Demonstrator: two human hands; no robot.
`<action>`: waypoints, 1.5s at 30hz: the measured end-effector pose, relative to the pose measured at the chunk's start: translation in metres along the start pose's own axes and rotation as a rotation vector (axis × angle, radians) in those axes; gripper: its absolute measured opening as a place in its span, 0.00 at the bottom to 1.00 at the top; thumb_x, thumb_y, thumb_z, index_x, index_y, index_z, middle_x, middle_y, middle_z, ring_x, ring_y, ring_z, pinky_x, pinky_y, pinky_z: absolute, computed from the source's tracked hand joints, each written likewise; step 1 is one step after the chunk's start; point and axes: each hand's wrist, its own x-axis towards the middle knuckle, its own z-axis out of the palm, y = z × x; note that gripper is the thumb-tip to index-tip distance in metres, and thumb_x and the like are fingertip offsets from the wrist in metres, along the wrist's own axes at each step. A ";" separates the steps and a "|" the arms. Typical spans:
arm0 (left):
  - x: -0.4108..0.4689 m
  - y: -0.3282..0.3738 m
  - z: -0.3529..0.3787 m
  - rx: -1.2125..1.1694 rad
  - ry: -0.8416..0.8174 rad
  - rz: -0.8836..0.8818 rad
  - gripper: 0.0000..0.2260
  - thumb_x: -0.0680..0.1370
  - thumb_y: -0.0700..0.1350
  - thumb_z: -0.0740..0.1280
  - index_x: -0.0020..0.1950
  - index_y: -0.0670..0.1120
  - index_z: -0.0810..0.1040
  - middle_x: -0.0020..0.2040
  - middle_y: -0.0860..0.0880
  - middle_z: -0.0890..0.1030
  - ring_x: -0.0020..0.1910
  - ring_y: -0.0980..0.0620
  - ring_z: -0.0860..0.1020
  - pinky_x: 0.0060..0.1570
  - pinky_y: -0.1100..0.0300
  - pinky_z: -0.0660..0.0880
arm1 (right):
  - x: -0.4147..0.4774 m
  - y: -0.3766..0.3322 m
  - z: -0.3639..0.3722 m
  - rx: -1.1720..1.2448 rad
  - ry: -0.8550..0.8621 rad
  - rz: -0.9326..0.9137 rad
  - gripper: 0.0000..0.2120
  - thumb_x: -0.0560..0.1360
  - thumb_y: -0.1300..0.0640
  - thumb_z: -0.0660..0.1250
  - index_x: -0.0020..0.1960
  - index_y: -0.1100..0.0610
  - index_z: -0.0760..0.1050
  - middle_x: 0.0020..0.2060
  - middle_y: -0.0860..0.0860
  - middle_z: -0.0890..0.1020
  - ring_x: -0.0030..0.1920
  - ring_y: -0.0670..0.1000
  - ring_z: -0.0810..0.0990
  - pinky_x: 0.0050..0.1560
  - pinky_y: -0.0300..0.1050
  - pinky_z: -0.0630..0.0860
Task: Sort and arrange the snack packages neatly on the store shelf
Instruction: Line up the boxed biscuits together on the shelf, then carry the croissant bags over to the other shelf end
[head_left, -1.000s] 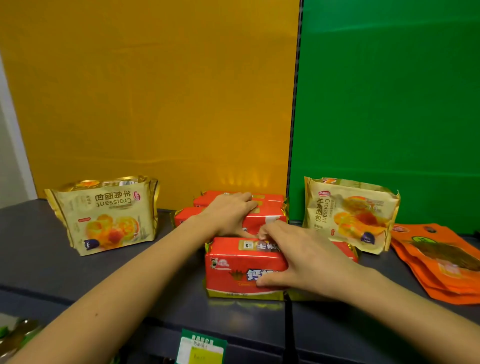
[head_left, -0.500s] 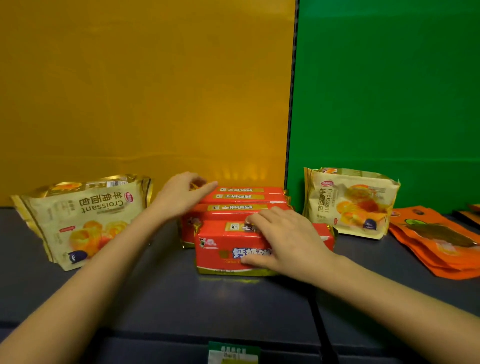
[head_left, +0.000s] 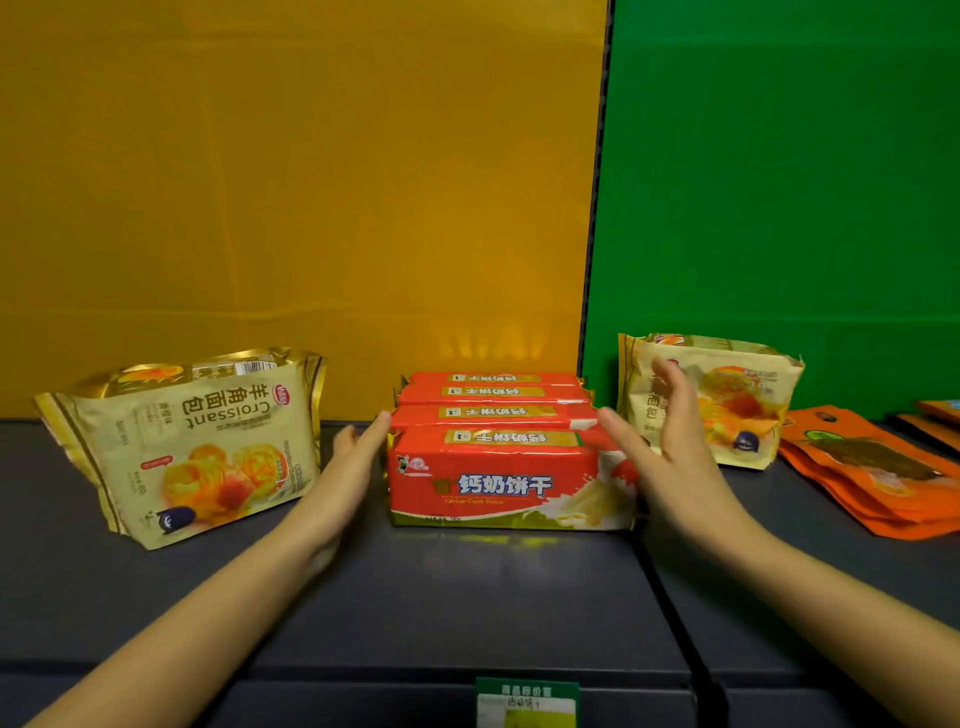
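On the shelf (head_left: 467, 597), red biscuit packs (head_left: 498, 467) stand aligned; both hands' grip spread beside them; croissant bags (head_left: 192, 447) apparently remain unsorted.

Front red biscuit pack (head_left: 511, 478): large blue-and-white characters "钙奶饼干" across its face, with a small line of Latin lettering beneath, too fine to make out; the gold strip on its top edge carried the same characters upside down. Left croissant bag (head_left: 192, 441): printed sideways "Croissant" and "羊角面包", a barcode at its top edge. Right croissant bag (head_left: 727, 400): lettering mostly hidden by a hand, only "面" and "包" showed. Shelf-edge price tag (head_left: 525, 701): green header and handwriting, both illegible.
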 end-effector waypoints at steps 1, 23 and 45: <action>0.001 -0.005 0.001 -0.065 -0.042 -0.038 0.46 0.63 0.75 0.60 0.75 0.52 0.56 0.71 0.52 0.69 0.68 0.52 0.69 0.67 0.51 0.65 | 0.001 0.011 -0.002 0.175 -0.028 0.141 0.43 0.68 0.29 0.58 0.75 0.46 0.47 0.76 0.46 0.55 0.74 0.46 0.56 0.69 0.43 0.55; -0.018 0.021 -0.001 0.079 0.015 0.178 0.18 0.77 0.55 0.61 0.63 0.48 0.70 0.53 0.52 0.76 0.51 0.57 0.76 0.43 0.70 0.69 | 0.022 0.011 -0.012 0.242 0.002 0.282 0.22 0.79 0.44 0.50 0.66 0.55 0.69 0.62 0.52 0.74 0.63 0.51 0.71 0.65 0.47 0.65; -0.038 0.011 -0.147 0.080 0.659 0.244 0.51 0.56 0.53 0.78 0.72 0.56 0.51 0.71 0.42 0.65 0.68 0.42 0.68 0.66 0.41 0.67 | 0.076 0.097 -0.093 0.214 0.199 0.549 0.62 0.28 0.41 0.79 0.61 0.58 0.71 0.56 0.57 0.79 0.54 0.56 0.78 0.56 0.51 0.73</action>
